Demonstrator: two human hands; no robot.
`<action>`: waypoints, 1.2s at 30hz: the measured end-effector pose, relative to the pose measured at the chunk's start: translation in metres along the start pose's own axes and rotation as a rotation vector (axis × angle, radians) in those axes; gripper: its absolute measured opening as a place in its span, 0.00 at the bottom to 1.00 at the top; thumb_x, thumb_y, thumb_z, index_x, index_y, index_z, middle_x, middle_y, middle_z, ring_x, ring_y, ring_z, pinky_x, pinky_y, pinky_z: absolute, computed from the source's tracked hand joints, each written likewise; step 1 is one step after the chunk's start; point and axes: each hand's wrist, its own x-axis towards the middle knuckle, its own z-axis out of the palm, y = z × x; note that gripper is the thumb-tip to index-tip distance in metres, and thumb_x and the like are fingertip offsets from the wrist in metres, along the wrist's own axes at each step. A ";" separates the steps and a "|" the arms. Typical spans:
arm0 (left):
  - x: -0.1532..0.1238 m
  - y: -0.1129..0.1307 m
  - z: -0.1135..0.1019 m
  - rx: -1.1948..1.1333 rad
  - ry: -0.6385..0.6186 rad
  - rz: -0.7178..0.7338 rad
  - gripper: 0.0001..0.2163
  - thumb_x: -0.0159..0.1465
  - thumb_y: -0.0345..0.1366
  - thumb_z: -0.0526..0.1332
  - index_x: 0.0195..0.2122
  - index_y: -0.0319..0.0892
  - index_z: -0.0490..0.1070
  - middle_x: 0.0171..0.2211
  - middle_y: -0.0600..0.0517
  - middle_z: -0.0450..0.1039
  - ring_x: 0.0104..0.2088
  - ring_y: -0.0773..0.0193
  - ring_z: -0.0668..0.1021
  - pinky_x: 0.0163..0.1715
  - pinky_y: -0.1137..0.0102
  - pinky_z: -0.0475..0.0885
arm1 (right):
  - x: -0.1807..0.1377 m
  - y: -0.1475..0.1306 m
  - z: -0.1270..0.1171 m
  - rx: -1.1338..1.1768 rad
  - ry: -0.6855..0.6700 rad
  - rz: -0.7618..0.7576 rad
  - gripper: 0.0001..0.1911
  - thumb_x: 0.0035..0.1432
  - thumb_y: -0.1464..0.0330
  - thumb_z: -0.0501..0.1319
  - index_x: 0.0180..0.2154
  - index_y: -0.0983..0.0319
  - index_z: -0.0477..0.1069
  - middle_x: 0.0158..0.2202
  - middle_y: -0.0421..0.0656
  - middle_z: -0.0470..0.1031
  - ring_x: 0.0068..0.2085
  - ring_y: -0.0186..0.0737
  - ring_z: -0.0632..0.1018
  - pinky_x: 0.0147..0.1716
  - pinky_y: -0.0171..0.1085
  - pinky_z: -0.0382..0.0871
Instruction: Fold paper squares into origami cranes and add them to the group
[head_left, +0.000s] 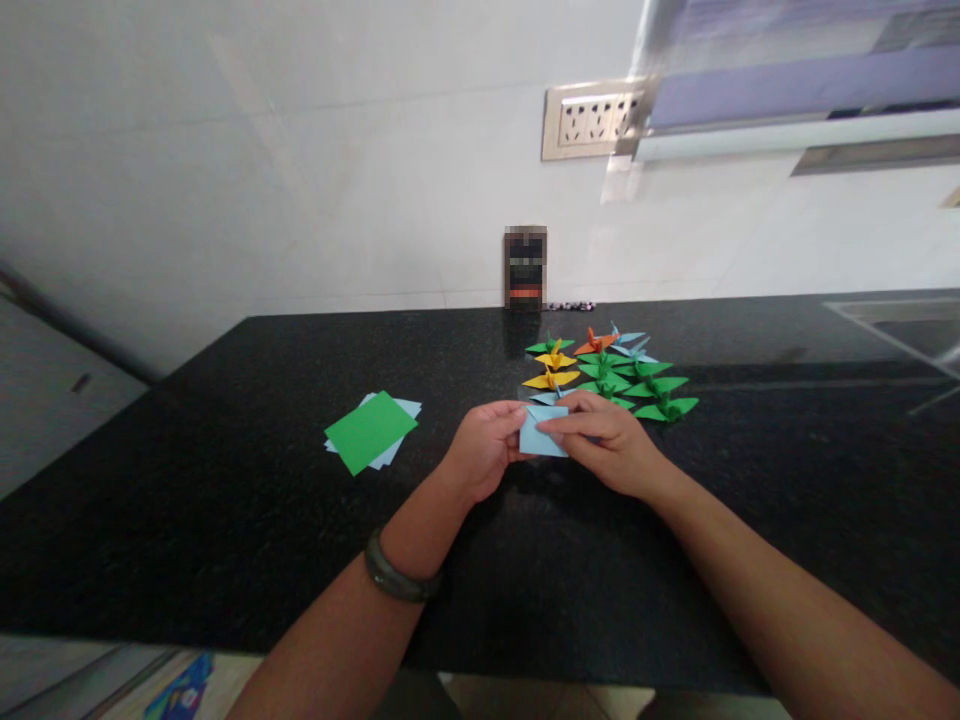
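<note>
A small folded square of light blue paper (541, 440) is held above the dark counter between both hands. My left hand (486, 450) pinches its left edge, thumb in front. From the right, my right hand (611, 440) grips it too, fingers lying on its face and upper right edge. Just behind the hands stand several folded paper cranes in rows: green ones (651, 386), yellow ones (552, 380), an orange one (596, 342) and light blue ones (628, 338). One blue crane is partly covered by my right hand.
Left of my hands lies a stack of square paper sheets (371, 432), green on top with light blue beneath. A phone-like dark object (526, 270) leans on the wall, a beaded strap (571, 306) beside it. Wall sockets (596, 120) sit above; a sink edge (885, 340) is at right.
</note>
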 end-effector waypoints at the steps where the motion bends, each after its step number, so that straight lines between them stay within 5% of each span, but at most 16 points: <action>1: 0.000 0.000 0.000 0.001 -0.004 -0.006 0.05 0.54 0.29 0.58 0.30 0.34 0.71 0.22 0.50 0.72 0.21 0.68 0.74 0.24 0.71 0.71 | 0.000 0.000 0.000 0.022 -0.006 0.021 0.15 0.53 0.75 0.55 0.38 0.55 0.76 0.34 0.42 0.68 0.33 0.33 0.71 0.31 0.33 0.66; 13: 0.001 -0.004 -0.002 0.032 -0.009 -0.009 0.06 0.57 0.32 0.58 0.31 0.34 0.69 0.22 0.50 0.72 0.21 0.69 0.74 0.23 0.74 0.70 | 0.001 -0.001 0.002 0.253 -0.029 0.245 0.11 0.51 0.73 0.56 0.31 0.59 0.77 0.31 0.42 0.68 0.30 0.32 0.70 0.28 0.32 0.64; 23: 0.000 -0.001 0.000 0.023 0.018 -0.006 0.14 0.59 0.43 0.56 0.29 0.35 0.69 0.20 0.50 0.71 0.20 0.68 0.74 0.21 0.73 0.70 | 0.002 -0.005 0.005 0.223 0.022 0.256 0.11 0.52 0.72 0.55 0.32 0.59 0.77 0.27 0.40 0.67 0.27 0.31 0.68 0.26 0.32 0.62; 36: 0.001 0.000 -0.005 0.088 -0.014 0.047 0.07 0.50 0.33 0.60 0.29 0.35 0.71 0.20 0.51 0.72 0.21 0.67 0.74 0.21 0.73 0.69 | 0.002 -0.007 0.005 0.248 0.018 0.298 0.10 0.52 0.72 0.56 0.32 0.61 0.77 0.25 0.39 0.65 0.26 0.30 0.66 0.26 0.31 0.61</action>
